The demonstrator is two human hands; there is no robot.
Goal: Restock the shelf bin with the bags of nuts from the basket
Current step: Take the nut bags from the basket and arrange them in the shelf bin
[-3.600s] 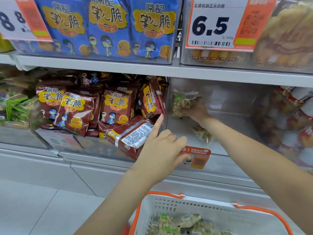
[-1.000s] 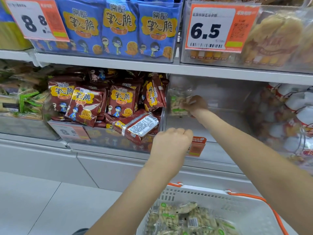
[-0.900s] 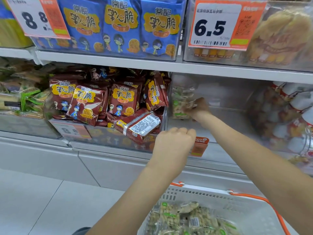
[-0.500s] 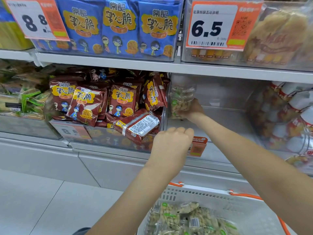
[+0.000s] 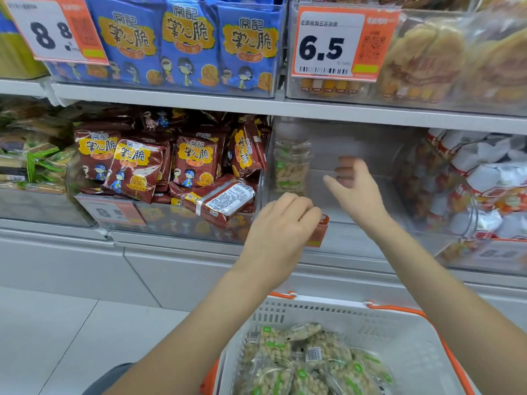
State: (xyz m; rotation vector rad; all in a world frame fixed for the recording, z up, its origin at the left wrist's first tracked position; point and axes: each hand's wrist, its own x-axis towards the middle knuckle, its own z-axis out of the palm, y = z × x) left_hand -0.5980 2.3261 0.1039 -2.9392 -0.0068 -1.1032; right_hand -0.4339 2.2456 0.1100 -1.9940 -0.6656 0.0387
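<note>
A clear bag of nuts (image 5: 291, 166) with green labels stands upright against the left wall of the clear shelf bin (image 5: 365, 238). My right hand (image 5: 353, 186) hovers inside the bin to the right of that bag, fingers spread, holding nothing. My left hand (image 5: 281, 226) rests with curled fingers on the bin's front edge, over an orange tag (image 5: 318, 232); nothing shows in it. Below, a white basket (image 5: 385, 323) with orange handles holds several more bags of nuts (image 5: 310, 360).
Left of the bin lies a bin of brown snack packets (image 5: 171, 166). White-wrapped goods (image 5: 479, 181) fill the bin on the right. The upper shelf carries blue packets (image 5: 188, 44) and price cards 8.8 (image 5: 54, 32) and 6.5 (image 5: 328, 47). Grey floor lies lower left.
My right hand has let go of the bag of nuts and pulled back to the right; the bag now stands alone against the bin's left wall. My left hand has stayed put.
</note>
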